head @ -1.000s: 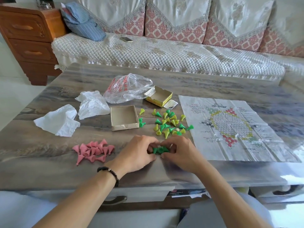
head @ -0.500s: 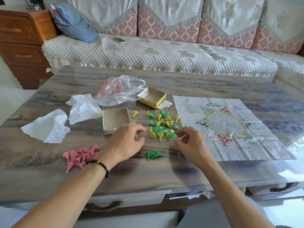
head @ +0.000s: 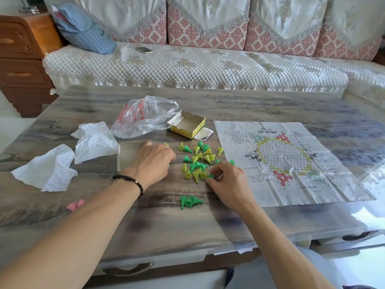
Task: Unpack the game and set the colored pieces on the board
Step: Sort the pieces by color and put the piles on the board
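- Behind both hands, a quilted sofa is flanking the worktop.
- Right hand is pinching a green piece from the mixed pieces ahead.
- Left hand is curling, grasp unclear.
- Board is lying right of both.

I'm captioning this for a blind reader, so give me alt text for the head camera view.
A person's right hand pinches a green piece from a mixed pile of green and yellow cone pieces on a wood-grain table, while the left hand reaches beside an open box tray. A paper game board lies unfolded to the right, no pieces on it.
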The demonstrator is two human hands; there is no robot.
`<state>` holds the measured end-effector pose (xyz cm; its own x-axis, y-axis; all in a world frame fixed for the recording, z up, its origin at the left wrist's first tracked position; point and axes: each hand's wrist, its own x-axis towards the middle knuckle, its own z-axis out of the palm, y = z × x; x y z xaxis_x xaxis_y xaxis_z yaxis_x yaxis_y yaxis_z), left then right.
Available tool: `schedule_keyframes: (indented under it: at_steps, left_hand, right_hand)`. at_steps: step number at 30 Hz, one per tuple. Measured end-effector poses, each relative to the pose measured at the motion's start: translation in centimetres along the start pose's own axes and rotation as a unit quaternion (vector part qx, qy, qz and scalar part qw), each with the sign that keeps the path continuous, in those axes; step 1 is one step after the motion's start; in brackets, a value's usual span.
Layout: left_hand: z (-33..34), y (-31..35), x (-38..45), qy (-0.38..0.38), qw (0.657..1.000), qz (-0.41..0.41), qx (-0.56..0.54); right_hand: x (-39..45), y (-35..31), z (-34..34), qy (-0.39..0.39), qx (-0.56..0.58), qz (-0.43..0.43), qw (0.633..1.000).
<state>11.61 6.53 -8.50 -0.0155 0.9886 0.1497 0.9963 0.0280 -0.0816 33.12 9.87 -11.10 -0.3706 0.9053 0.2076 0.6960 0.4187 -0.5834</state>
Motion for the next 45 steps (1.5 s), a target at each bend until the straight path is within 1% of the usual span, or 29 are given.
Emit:
schedule_keyframes:
  at_steps: [2, 6, 10, 13, 17, 20, 23, 28, 31, 34, 37, 39, 41, 45]
  left_hand:
    - [-0.3, 0.0, -0.2, -0.012, 1.0, 0.013, -0.022]
    - [-1.5, 0.6, -1.0, -0.069, 0.995, 0.044, -0.065]
    - [-1.5, 1.1, -2.9, -0.11, 0.982, 0.063, -0.143]
    - [-1.4, 0.9, -4.6, -0.129, 0.968, 0.059, -0.206]
    - [-0.9, 1.1, -6.2, -0.128, 0.949, 0.04, -0.284]
    - [-0.4, 1.7, -7.0, -0.107, 0.936, 0.021, -0.335]
    - [-0.1, 2.0, -7.5, -0.083, 0.93, 0.007, -0.359]
    - [0.1, 2.0, -7.6, -0.071, 0.93, 0.017, -0.361]
    - [-0.2, 1.5, -7.2, -0.065, 0.919, 0.013, -0.388]
    - [-0.8, 1.1, -5.5, -0.014, 0.918, -0.004, -0.397]
    - [-1.4, 1.4, -2.8, 0.041, 0.928, -0.026, -0.369]
    - [-1.7, 1.9, -1.0, 0.043, 0.942, -0.03, -0.333]
    - [-1.7, 2.4, 0.6, 0.027, 0.956, -0.027, -0.29]
    - [-1.0, 2.5, 2.4, -0.027, 0.968, -0.035, -0.248]
  right_hand:
    - [-0.1, -0.1, -0.1, -0.007, -0.003, -0.001, 1.0]
    - [-0.8, -0.3, -0.5, -0.031, 0.021, -0.01, 0.999]
    - [-1.8, -0.6, -1.0, -0.091, 0.033, -0.037, 0.995]
    - [-2.4, -0.9, -1.4, -0.122, 0.031, -0.05, 0.991]
    - [-3.0, -1.3, -1.7, -0.13, 0.031, -0.05, 0.99]
    - [-3.4, -1.6, -1.4, -0.136, 0.043, -0.048, 0.989]
    - [-3.6, -1.9, -1.2, -0.139, 0.033, -0.052, 0.988]
    - [-3.4, -1.8, -1.3, -0.131, 0.036, -0.049, 0.989]
    - [-2.7, -1.6, -1.5, -0.098, 0.043, -0.038, 0.994]
    - [-1.1, -1.3, -1.7, -0.053, 0.045, -0.03, 0.997]
    - [1.2, -1.5, -1.8, -0.033, 0.021, -0.037, 0.999]
    - [2.8, -1.9, -1.8, -0.036, -0.012, -0.061, 0.997]
    - [4.1, -2.3, -1.7, -0.053, -0.054, -0.085, 0.993]
    - [6.3, -2.7, -1.2, -0.12, -0.114, -0.097, 0.981]
